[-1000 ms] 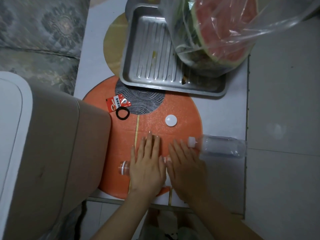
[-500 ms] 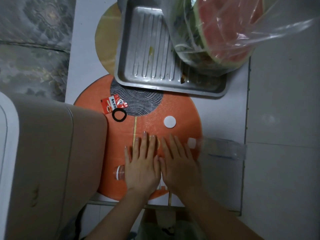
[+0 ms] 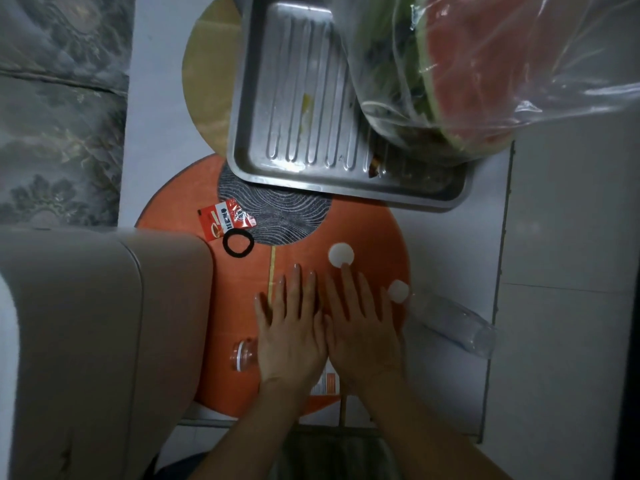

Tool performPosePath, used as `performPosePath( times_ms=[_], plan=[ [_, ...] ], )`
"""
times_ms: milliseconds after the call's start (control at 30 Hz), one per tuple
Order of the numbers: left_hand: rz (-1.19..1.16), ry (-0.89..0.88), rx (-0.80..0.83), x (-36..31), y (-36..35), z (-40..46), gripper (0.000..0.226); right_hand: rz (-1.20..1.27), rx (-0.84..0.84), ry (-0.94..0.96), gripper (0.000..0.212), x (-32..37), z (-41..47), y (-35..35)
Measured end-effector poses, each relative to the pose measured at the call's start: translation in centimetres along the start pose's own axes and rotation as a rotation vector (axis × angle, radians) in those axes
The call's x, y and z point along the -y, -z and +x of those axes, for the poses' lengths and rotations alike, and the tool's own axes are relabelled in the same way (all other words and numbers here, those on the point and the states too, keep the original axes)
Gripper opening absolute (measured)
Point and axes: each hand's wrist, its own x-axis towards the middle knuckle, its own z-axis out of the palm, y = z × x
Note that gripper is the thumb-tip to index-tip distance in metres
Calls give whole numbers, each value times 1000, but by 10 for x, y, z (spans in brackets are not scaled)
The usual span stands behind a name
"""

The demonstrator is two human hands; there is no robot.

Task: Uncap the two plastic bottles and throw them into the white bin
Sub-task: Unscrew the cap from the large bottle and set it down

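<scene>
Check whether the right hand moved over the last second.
Yes. Right hand slid forward on the mat; a fingertip now reaches the loose cap, earlier short of it.

Your single head camera looks almost straight down, close over the bench (image 3: 450,244), with your forearms entering from the near edge.

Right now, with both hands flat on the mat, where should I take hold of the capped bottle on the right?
Grip the clear bottle round its mid-body with the right hand, coming from above. It lies on its side, white cap toward the orange mat, base off toward the table edge. That probably leaves the left hand free to twist the cap.
</scene>
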Motion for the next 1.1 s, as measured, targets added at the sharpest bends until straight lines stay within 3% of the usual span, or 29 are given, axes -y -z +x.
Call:
performPosePath(
  times_ms=[500, 767, 967, 1100],
  plan=[
    [86, 41, 50, -3, -6, 11, 60, -70, -115, 18, 50, 1, 13, -6],
    [51, 9, -23, -1, -7, 6, 57, 40, -125, 33, 53, 2, 0, 5],
    [85, -27, -85, -2, -7, 2, 57, 219, -236, -156, 44, -10, -16, -5],
    [120, -69, -137, -14, 3, -4, 56, 146, -173, -76, 51, -9, -13, -13]
  ],
)
